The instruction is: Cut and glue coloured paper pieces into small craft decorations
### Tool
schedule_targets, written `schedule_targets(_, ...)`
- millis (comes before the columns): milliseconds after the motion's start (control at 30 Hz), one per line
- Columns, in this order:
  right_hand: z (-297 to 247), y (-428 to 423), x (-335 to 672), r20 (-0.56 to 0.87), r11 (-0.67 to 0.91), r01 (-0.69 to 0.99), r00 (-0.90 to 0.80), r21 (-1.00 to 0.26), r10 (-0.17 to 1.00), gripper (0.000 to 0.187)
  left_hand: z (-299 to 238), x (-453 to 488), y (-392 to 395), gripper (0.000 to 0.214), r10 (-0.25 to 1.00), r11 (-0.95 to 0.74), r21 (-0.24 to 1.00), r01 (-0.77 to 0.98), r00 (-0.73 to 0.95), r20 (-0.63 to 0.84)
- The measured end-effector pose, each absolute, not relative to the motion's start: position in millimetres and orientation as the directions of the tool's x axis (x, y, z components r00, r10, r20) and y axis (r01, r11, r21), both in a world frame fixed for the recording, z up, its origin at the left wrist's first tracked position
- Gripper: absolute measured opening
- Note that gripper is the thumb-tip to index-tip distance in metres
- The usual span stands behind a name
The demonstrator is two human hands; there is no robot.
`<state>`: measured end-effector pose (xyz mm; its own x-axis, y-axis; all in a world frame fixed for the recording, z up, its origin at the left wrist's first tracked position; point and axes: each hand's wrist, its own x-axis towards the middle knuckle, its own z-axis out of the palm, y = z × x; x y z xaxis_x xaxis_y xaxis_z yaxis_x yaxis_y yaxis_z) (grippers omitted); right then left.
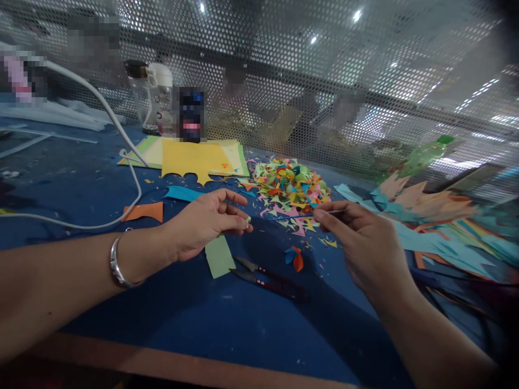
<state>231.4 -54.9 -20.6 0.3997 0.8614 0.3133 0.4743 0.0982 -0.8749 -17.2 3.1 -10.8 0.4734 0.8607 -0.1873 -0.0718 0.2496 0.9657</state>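
My left hand (206, 224), with a silver bangle on its wrist, is closed in a pinch on a tiny pale green piece (248, 219) at its fingertips. Across a small gap, my right hand (360, 232) grips a thin blue stick (284, 217) between thumb and fingers, its tip pointing left towards the other hand. Below them lie thread snips (263, 275) with dark handles and parted blades. Their tips reach a light green paper strip (219, 258). A small blue and orange paper piece (294, 258) rests beneath the gap between my hands.
Behind my hands is a heap of colourful paper scraps (292, 181). Yellow paper sheets (190, 156) lie left of it, near bottles (162, 97) and a phone-like dark object. A white cable (97, 92) crosses the left. Cut coloured papers (438, 243) lie at right. Perforated metal (275, 81) stands behind.
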Motion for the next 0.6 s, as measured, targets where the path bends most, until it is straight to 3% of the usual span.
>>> schedule_targets(200, -22.1, -56.6, 231.7, 0.321, 0.125, 0.486, 0.346, -0.865, 0.882, 0.024, -10.0, -16.3, 3.0, 0.032, 0.853, 0.264, 0.963, -0.062, 0.481, -0.203)
schedule_targets(367, -22.3, -54.8, 233.1, 0.261, 0.087, 0.595, 0.213, -0.799, 0.941, 0.027, -12.9, -17.4, 3.1, 0.036, 0.859, 0.225, 0.972, -0.064, 0.485, -0.167)
schedule_targets(600, -18.1, -58.2, 226.9, 0.402, 0.138, 0.760, 0.173, -0.636, 0.899, 0.019, -14.4, -15.7, 2.6, 0.045, 0.862, 0.186, 0.980, -0.070, 0.490, -0.128)
